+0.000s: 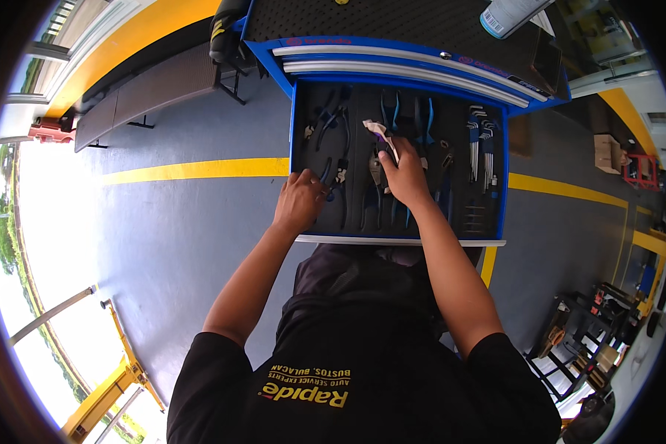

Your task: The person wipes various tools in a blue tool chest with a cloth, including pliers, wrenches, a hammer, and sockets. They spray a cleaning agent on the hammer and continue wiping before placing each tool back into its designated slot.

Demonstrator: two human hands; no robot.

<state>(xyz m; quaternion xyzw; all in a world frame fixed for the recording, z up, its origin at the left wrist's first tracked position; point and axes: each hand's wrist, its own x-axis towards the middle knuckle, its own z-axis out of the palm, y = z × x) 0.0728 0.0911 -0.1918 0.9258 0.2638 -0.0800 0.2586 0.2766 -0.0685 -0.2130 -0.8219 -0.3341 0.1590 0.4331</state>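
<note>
An open blue drawer with a dark lining holds several hand tools in front of me. My right hand is over its middle, closed on a crumpled pale cloth with a purple patch. Just left of those fingers lies a pair of pliers; what is under the palm is hidden. My left hand lies over the drawer's left edge with its fingers curled inward, beside blue-handled pliers. Its fingertips are partly hidden, so what they grip does not show. Long-nosed pliers lie farther back.
Hex keys stand in rows at the drawer's right. Behind rises the blue tool cabinet, with a spray can and a dark flat device on top. A long grey bench stands far left, a cardboard box far right.
</note>
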